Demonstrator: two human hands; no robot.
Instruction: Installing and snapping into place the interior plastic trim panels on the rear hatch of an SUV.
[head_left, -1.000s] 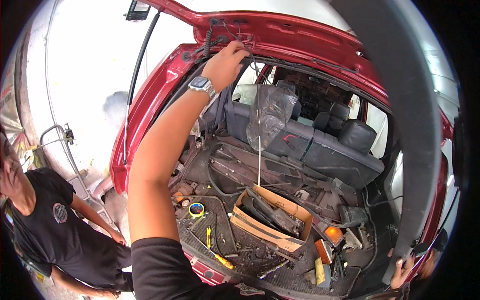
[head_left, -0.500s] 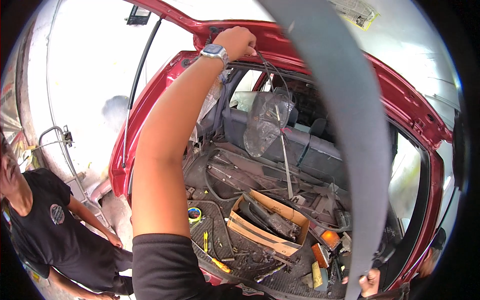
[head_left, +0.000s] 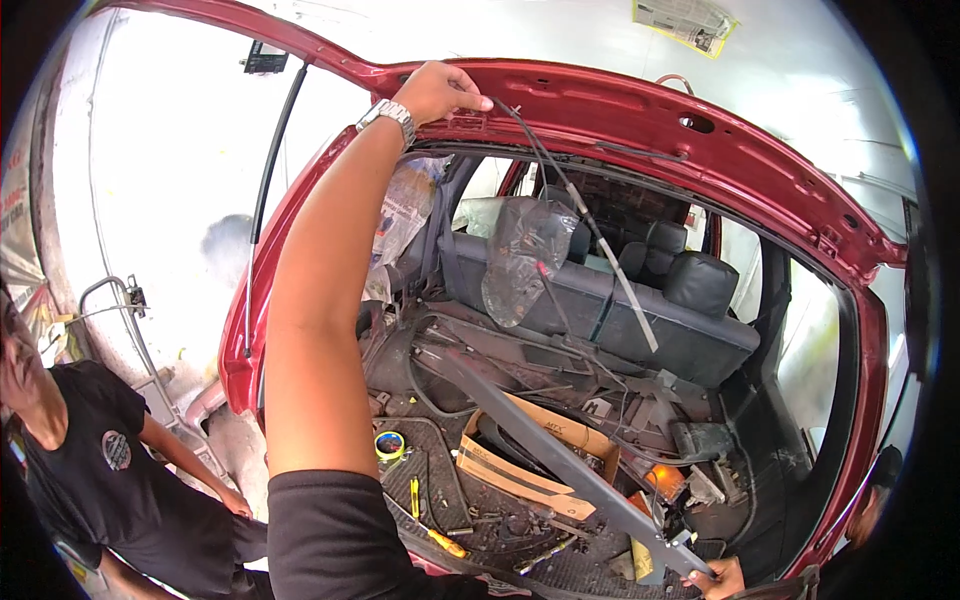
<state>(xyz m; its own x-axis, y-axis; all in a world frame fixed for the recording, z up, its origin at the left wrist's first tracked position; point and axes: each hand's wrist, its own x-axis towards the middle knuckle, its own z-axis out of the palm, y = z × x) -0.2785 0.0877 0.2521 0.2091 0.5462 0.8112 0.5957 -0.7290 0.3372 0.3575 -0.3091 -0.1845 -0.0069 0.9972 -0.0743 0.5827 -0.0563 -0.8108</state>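
Note:
My left hand (head_left: 440,92) is raised to the underside of the red tailgate (head_left: 590,95), thumb and finger pinched on the upper end of a thin black cable (head_left: 545,150). The cable slants down to the right, and its lower stretch is pale and tape-like. Low on the right, my right hand (head_left: 718,580) grips the near end of a long dark grey trim strip (head_left: 560,455). That strip lies diagonally across the view, passing over an open cardboard box (head_left: 520,480) with dark parts inside.
A yellow screwdriver (head_left: 447,543), a tape roll (head_left: 390,446) and an orange lamp (head_left: 664,482) lie on the cargo floor. Grey rear seats (head_left: 660,330) stand behind, a clear plastic bag (head_left: 515,270) before them. At left stands a person in black (head_left: 90,450); another shows at the right edge.
The grey strip has swung down from close in front of the camera to low across the cargo area. My left hand has shifted slightly left; the cable's pale lower end has swung right.

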